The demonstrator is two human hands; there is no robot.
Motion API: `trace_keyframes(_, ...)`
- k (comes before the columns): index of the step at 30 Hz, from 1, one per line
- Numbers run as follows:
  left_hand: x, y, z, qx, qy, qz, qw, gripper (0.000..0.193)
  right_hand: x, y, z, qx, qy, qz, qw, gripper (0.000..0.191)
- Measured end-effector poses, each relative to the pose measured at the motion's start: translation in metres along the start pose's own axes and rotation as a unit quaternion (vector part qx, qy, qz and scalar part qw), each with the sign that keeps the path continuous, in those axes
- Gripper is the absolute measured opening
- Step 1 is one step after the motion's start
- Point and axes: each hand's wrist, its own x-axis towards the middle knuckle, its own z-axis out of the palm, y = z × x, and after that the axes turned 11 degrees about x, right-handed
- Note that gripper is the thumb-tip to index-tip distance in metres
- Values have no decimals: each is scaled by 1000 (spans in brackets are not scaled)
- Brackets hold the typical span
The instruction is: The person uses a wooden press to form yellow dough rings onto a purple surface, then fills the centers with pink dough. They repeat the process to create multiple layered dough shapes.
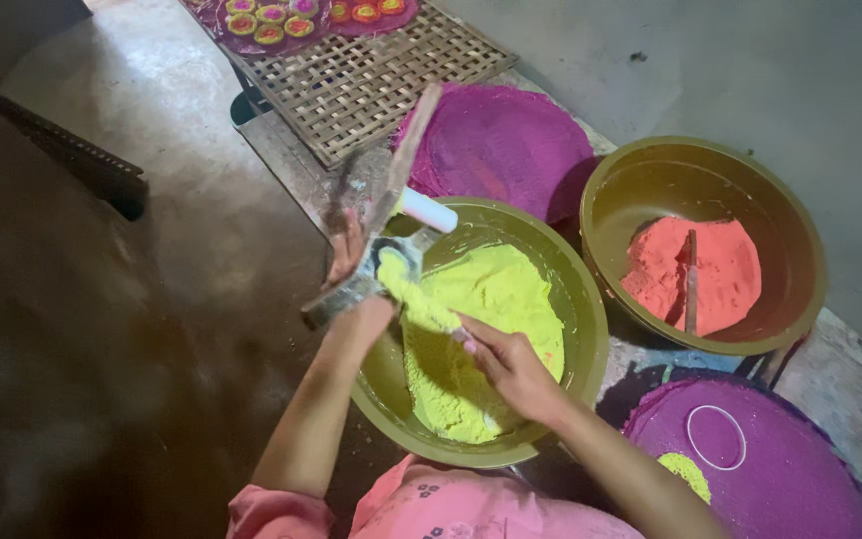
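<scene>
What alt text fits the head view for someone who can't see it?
Two hands work over an olive bowl of yellow-green powder: the left hand holds a small mould, the right hand presses powder in. Bowl of orange powder to the right.

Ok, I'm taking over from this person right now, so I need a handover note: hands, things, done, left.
Left hand: grip closed on a blurred metal tool at the bowl's rim.
Right hand: fingertips at the yellow powder; grip unclear.
Yellow powder sits in the near bowl, red powder in the far bowl.
Done: coloured pieces lie by the woven tray.
Left: much powder in both bowls.
</scene>
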Motion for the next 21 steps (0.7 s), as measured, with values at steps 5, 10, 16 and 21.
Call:
trace_keyframes(5, 3, -40, 17, -393, -172, -255, 866, 51, -19, 5, -18, -148, -127, 134, 972, 54)
trace_keyframes(10, -50, 8, 12, -785, -186, -150, 571, 39, 7, -9, -38, -187, -46, -143, 971, 71)
trace_keyframes(16, -92, 69, -11, -812, -452, -108, 354, 49, 18, -61, -31, 472, 53, -180, 861, 103)
trace_keyframes(21, -58, 40, -56, -525, -312, 125, 782, 40, -9, -106, -62, 92, -12, -289, 953, 82)
